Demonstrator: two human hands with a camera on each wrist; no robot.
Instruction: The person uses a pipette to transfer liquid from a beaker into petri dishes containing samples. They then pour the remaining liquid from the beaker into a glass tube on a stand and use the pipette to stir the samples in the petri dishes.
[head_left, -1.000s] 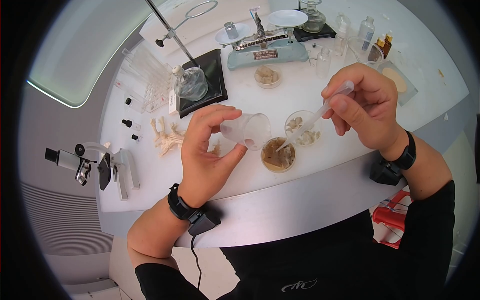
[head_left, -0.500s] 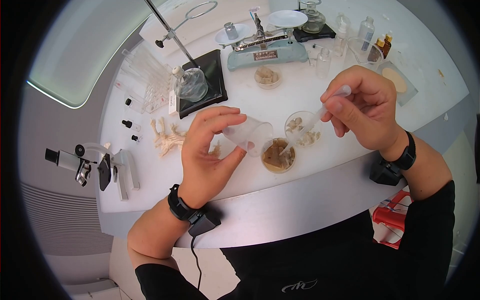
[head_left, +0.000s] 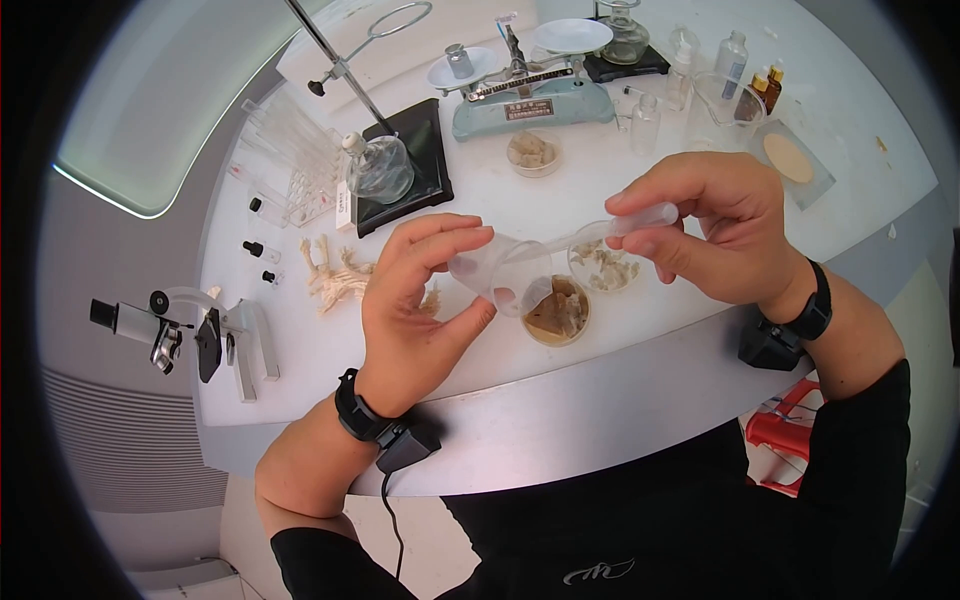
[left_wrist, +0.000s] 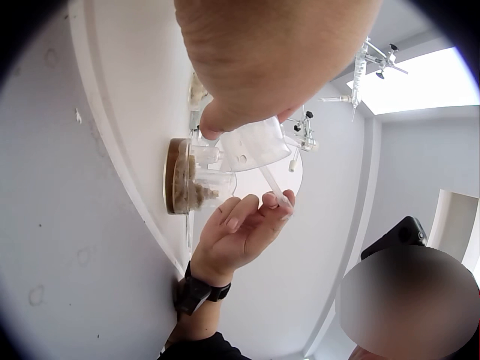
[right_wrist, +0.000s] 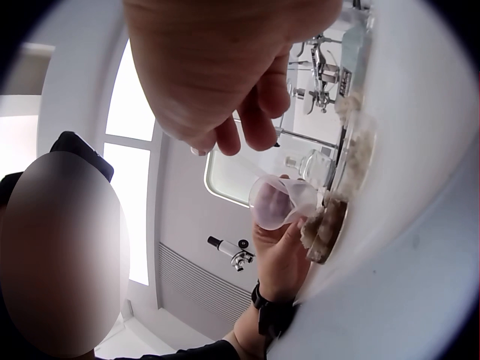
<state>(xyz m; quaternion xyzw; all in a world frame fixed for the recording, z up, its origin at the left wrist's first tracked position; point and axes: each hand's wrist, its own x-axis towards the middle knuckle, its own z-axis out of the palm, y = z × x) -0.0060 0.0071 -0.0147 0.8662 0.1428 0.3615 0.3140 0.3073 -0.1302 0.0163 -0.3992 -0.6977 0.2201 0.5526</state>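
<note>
My left hand [head_left: 405,300] grips a clear plastic cup [head_left: 480,262] between fingers and thumb, tilted with its mouth toward the right. In my right hand [head_left: 730,225], thumb and fingers pinch the bulb end of a plastic dropper [head_left: 645,217]. The dropper lies nearly level, its thin end overlapping the cup's mouth in the head view. Just below the cup stands a round dish [head_left: 560,325] with brown liquid and soaked lumps. Behind it, a second dish [head_left: 608,272] holds pale torn pieces. The left wrist view shows the cup [left_wrist: 251,146] close over the brown dish [left_wrist: 176,180].
A balance scale [head_left: 530,115] stands at the back, a dish of beige lumps [head_left: 535,155] before it. On the left are a ring stand base [head_left: 425,150], a glass spirit lamp [head_left: 382,170], pale root-like pieces [head_left: 335,280] and a microscope [head_left: 235,335]. Bottles [head_left: 732,60] stand at the back right.
The dropper's tip has left the brown dish and swung up and left to the cup's mouth. My right hand has turned and shifted slightly left; the cup has tipped a little further downward.
</note>
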